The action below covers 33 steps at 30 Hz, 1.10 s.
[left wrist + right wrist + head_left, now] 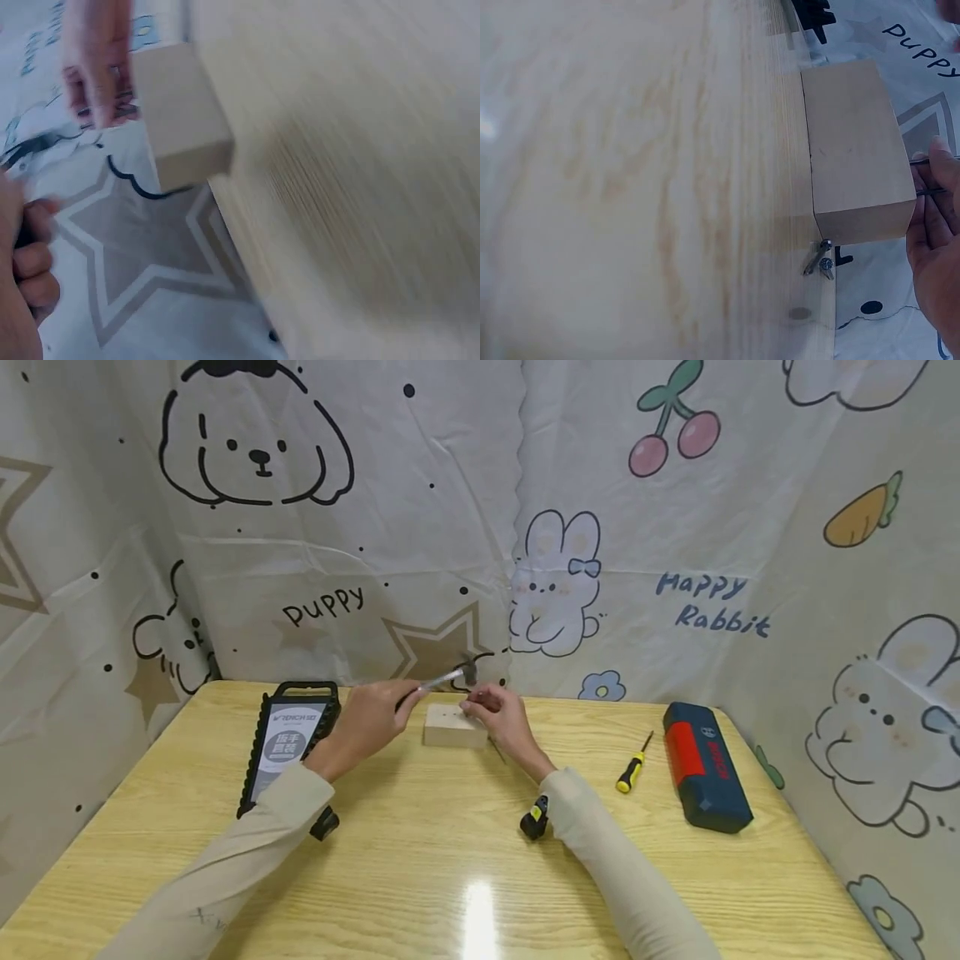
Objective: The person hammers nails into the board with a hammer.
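Hammer (442, 679) is up in the air just above the wooden block (455, 737), head tilted up toward the block's far side. Left hand (371, 724) has its fingers wrapped round the grip, off to the left of the block. Right hand (498, 714) is at the block's right end, pinching a thin metal piece (930, 192), probably a nail, though it's too small for me to swear to.

Handling-wise, I'd guess the hammer is stiff and head-heavy, nothing fragile about it. Best hold is low on the handle, so the weight does the work. The nail-ish bit should be rigid but light and slippery; pinch it partway up, fingertips clear of the top. Block looks like solid wood, and I don't see anything clamping it, so it might skate around.

A couple of loose metal fasteners (823, 260) lie just beside the block, and a screwdriver (635, 766) sits well off to its right.
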Available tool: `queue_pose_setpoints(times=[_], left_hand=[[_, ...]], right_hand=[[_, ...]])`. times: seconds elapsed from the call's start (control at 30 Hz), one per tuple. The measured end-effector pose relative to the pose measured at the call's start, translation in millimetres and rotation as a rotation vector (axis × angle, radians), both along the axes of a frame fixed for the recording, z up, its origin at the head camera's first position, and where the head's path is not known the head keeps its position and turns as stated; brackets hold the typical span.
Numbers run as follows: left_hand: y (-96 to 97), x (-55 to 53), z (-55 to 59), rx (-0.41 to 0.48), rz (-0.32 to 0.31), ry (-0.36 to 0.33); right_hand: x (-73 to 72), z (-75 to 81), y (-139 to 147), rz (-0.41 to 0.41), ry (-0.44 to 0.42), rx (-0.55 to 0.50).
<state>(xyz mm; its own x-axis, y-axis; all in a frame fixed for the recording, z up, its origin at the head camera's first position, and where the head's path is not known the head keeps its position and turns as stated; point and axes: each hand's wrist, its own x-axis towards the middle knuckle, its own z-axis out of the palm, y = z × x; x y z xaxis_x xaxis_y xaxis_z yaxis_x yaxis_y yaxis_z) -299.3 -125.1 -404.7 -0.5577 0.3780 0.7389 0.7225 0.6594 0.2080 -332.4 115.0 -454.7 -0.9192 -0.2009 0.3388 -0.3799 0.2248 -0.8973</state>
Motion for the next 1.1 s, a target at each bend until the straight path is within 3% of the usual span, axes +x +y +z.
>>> queue_pose_setpoints(times=[0.1, 0.43, 0.57, 0.7, 0.77, 0.97, 1.03, 1.1], left_hand=[[0.0, 3.4, -1.3, -0.109, 0.008, -0.025], [-3.0, 2.2, -0.5, -0.118, 0.05, -0.138], [-4.5, 0.0, 3.0, -0.095, 0.053, -0.087], [-6.8, -1.6, 12.2, 0.046, 0.053, -0.015], [-6.9, -2.7, 15.3, 0.094, 0.039, -0.016], [-4.3, -5.2, 17.0, -0.106, 0.0, -0.14], [-3.2, -5.6, 18.8, -0.09, 0.01, -0.123], [-1.8, -5.4, 21.7, -0.009, 0.014, -0.095]], right_hand=[[1.3, -0.6, -2, 0.001, 0.01, -0.011], [2.0, -1.9, -2, 0.014, 0.02, 0.002], [2.4, -0.9, -1, -0.002, 0.024, 0.014], [2.1, -0.5, -1, -0.014, 0.024, 0.039], [1.9, 0.0, 0, -0.014, 0.027, 0.046], [1.3, 0.8, 3, -0.012, 0.027, 0.044], [0.9, 0.4, 3, -0.007, 0.023, 0.057], [0.7, 0.3, 3, -0.005, 0.022, 0.066]])
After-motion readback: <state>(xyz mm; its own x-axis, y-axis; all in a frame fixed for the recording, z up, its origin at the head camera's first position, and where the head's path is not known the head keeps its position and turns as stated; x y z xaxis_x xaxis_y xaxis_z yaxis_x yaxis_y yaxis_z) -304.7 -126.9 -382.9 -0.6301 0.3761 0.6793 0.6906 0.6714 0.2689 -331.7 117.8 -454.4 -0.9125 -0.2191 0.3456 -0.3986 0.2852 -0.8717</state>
